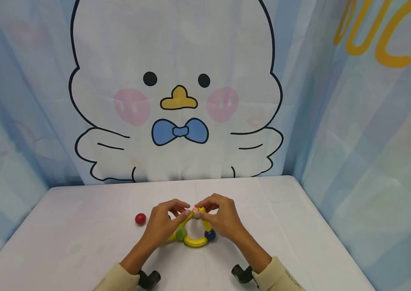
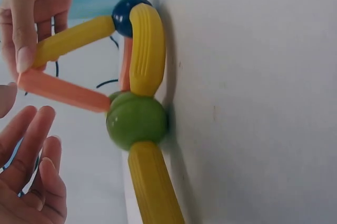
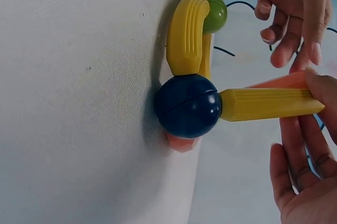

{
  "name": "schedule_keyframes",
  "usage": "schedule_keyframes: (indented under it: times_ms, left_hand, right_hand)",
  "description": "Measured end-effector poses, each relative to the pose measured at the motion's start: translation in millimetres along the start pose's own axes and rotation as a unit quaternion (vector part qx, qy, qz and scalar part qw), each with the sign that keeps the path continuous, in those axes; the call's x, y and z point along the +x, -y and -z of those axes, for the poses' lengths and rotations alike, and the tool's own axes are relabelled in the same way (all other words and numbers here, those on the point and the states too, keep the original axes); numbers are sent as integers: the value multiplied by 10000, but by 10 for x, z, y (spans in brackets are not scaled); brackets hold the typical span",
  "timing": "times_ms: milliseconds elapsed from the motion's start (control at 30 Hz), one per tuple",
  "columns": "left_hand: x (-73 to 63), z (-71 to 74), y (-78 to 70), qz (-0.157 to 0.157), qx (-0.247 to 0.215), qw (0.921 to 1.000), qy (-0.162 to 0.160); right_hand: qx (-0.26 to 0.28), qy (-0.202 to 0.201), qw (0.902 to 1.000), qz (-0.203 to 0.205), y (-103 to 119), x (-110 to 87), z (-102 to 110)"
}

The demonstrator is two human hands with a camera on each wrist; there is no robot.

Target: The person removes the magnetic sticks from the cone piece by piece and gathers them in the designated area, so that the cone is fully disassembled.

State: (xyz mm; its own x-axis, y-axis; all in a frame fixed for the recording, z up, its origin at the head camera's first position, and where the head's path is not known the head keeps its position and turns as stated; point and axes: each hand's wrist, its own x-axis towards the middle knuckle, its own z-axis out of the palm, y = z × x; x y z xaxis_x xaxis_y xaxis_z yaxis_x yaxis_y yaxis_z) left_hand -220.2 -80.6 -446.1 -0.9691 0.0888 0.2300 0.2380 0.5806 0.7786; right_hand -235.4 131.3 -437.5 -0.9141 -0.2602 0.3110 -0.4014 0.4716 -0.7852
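My right hand (image 1: pixel 225 216) pinches the raised end of a yellow stick (image 3: pixel 268 104) between thumb and fingers. The stick's other end meets a dark blue ball (image 3: pixel 188 106) on the table. An orange stick (image 2: pixel 66 92) slants up to the same pinched end. My left hand (image 1: pixel 159 222) is beside that tip, fingers loosely bent and apart, thumb close to the orange end. Below, a curved yellow piece (image 1: pixel 195 242) joins the blue ball to a green ball (image 2: pixel 137 121). Another yellow stick (image 2: pixel 154 182) runs outward from the green ball; part of the ring is hidden behind it.
A red ball (image 1: pixel 140 219) lies on the white table (image 1: pixel 81 234) left of the ring. Black wrist devices (image 1: pixel 149 279) are at both sleeves. A printed curtain (image 1: pixel 180 161) hangs behind the table's far edge, with more curtain on both sides.
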Motion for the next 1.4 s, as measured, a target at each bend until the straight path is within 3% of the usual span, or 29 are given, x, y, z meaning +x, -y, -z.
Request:
schedule_keyframes:
  times_ms: [267,533,733,967,1167,1267,1400]
  left_hand:
    - [60,-76,-28,2,-430,9991,17]
    - [34,-80,-21,10,-342,9993,117]
    - [-61,-99,12,-29,-133,9997,222]
    - [-190,-141,57,-498,691,9955,410]
    - [-245,-177,78,-1209,1505,9794,599]
    - [-247,-185,87,-1439,1692,9724,709]
    - [-251,-182,69,-1463,1740,9702,844]
  right_hand:
    - [57,16,9998,184,7,18,18]
    - [53,37,9999,82,-7,27,58]
    - [131,67,9998,121,-40,18,85]
    - [88,123,9998,90,-70,6,108]
    - [137,130,9998,-88,-77,3,136]
    - [147,138,9997,-161,-71,-4,150]
    - [135,222,9996,-148,-71,-23,181]
